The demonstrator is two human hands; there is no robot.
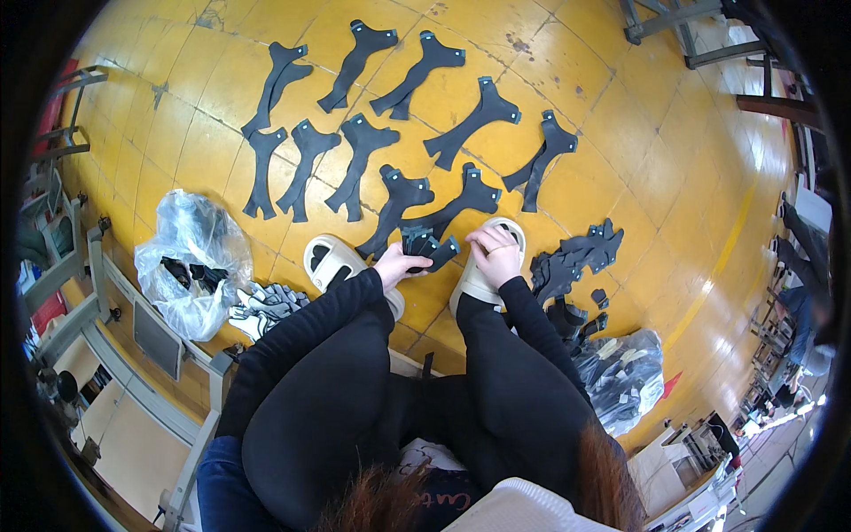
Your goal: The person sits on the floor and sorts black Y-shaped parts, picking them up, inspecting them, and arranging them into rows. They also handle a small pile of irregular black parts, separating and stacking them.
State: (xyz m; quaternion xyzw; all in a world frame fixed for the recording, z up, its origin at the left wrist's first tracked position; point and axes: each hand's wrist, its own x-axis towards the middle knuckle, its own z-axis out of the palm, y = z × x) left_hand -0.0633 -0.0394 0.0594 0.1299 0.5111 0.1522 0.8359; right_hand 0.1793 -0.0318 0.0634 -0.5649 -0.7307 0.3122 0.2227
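My left hand [403,266] is closed around a small bunch of dark fabric pieces [429,249] with teal-marked ends, above the floor between my feet. My right hand [496,257] is apart from that bunch, over my right cream clog [480,282]. Its fingers are drawn together, and whatever they pinch is hidden. Ahead of my hands lie dark forked fabric pieces [403,197] in small overlapping stacks, with small pale marks near their upper ends. One such stack [466,197] lies just beyond the bunch.
More forked stacks [359,62] lie in rows on the yellow tiled floor [612,168]. At right are a heap of dark pieces [576,257] and a filled plastic bag [623,372]. At left are another clear bag [199,253], grey-white bundles [266,309] and a metal frame [97,319].
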